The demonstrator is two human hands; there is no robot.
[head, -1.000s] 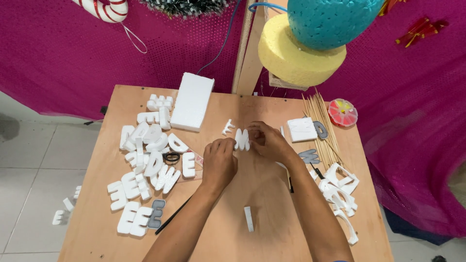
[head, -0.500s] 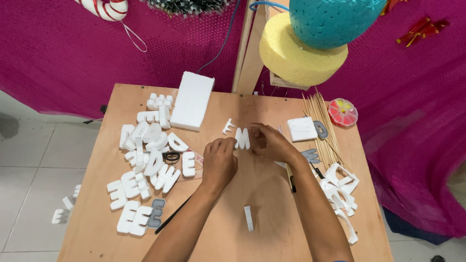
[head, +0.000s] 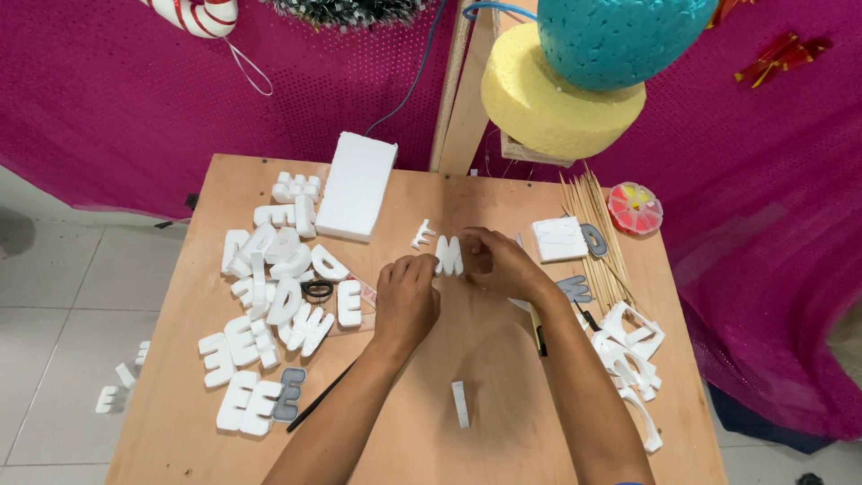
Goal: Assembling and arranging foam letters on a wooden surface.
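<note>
Both hands meet over the middle of a wooden table [head: 503,359]. My left hand [head: 407,301] and my right hand [head: 496,262] pinch a small white foam letter [head: 448,256] between their fingertips, just above the tabletop. A small white foam scrap [head: 421,235] lies just left of the letter. Whether the letter rests on the table or is lifted, I cannot tell.
Several white foam letters [head: 274,305] are piled at the left, with scissors [head: 316,289] among them. A white foam block [head: 356,186] lies at the back. Wooden skewers [head: 597,235], a small foam square [head: 558,239], a round pin box [head: 635,207] and foam offcuts [head: 633,355] sit at the right. A foam strip [head: 460,404] lies near the front.
The hands have stayed almost still on the foam letter; only the fingers have shifted slightly.
</note>
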